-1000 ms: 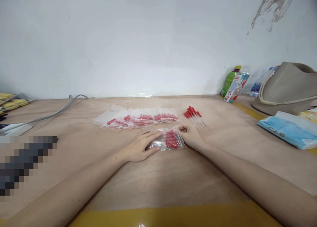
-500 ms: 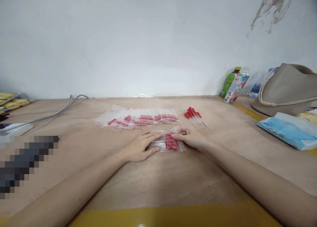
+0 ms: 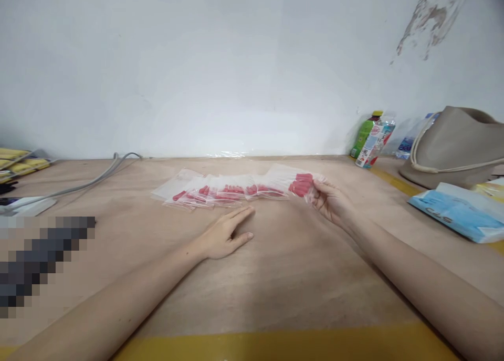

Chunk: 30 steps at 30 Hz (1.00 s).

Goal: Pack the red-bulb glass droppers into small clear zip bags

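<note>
Bag of red pieces, likely light, limp and slippery, best gripped by its edge, hangs pinched in the right hand beside other bags, left hand flat on the desk

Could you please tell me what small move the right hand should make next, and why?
Perhaps lay the bag down and release it: the right hand pinches one end, and the other end is at the right of the row of bags.
</note>
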Tool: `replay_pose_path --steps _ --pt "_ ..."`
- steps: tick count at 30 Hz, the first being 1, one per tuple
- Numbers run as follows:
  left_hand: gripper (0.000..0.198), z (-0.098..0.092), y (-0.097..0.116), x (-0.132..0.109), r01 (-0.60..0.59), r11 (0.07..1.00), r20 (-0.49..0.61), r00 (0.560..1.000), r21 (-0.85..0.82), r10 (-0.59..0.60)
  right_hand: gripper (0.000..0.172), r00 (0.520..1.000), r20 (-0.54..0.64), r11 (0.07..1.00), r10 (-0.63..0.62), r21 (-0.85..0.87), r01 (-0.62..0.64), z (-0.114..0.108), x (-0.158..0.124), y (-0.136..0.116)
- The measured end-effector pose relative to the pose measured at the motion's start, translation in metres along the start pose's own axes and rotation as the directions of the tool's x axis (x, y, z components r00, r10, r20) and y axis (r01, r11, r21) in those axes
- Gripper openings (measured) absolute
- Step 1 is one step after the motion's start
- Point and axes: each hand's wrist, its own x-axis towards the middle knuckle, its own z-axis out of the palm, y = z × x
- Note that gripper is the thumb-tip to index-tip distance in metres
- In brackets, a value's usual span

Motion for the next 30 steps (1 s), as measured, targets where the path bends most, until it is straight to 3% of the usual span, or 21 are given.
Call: replay_pose_path --steps 3,7,12,15,17,20,22,25,27,30 --pt "0.049 0.002 -0.001 0.001 -0.016 1.000 0.001 1.000 0.008 0.016 0.016 0.993 -0.120 0.994 0.012 0.107 0.001 0.005 0.012 0.012" --pt "0.043 0.003 -0.004 0.001 -0.027 0.999 0.018 0.999 0.032 0.026 0.018 0.989 -0.128 0.991 0.077 0.122 -0.061 0.013 0.021 0.030" --pt "0.042 0.004 -0.001 0.000 -0.023 0.999 0.023 0.999 0.040 0.022 0.019 0.936 -0.118 0.938 0.332 -0.057 -0.341 0.015 0.015 0.032" --pt "0.032 0.002 0.002 0.001 -0.029 0.997 -0.131 0.991 0.071 0.038 0.020 0.904 -0.136 0.877 0.405 -0.221 -0.426 0.010 0.007 0.026" --pt "0.025 -0.004 -0.004 0.003 0.040 0.990 -0.355 0.935 0.132 0.009 0.022 0.918 -0.086 0.871 0.387 -0.292 -0.394 0.006 0.000 0.025" --pt "0.023 -0.023 -0.031 0.002 0.312 0.931 -0.655 0.746 0.188 -0.118 0.018 0.946 0.037 0.899 0.322 -0.325 -0.293 -0.001 -0.009 0.027" --pt "0.024 -0.040 -0.060 -0.005 0.542 0.827 -0.755 0.602 0.150 -0.258 0.016 0.955 0.094 0.916 0.280 -0.324 -0.237 -0.003 -0.012 0.029" --pt "0.035 -0.063 -0.107 -0.024 0.799 0.599 -0.745 0.433 0.057 -0.507 0.011 0.959 0.122 0.921 0.255 -0.331 -0.203 -0.003 -0.014 0.032" --pt "0.039 -0.073 -0.133 -0.038 0.848 0.529 -0.658 0.413 0.027 -0.629 0.010 0.962 0.116 0.919 0.249 -0.341 -0.197 -0.001 -0.014 0.032" --pt "0.025 -0.077 -0.157 -0.050 0.853 0.522 -0.569 0.426 -0.007 -0.703 0.013 0.964 0.114 0.917 0.239 -0.352 -0.185 0.000 -0.014 0.032"
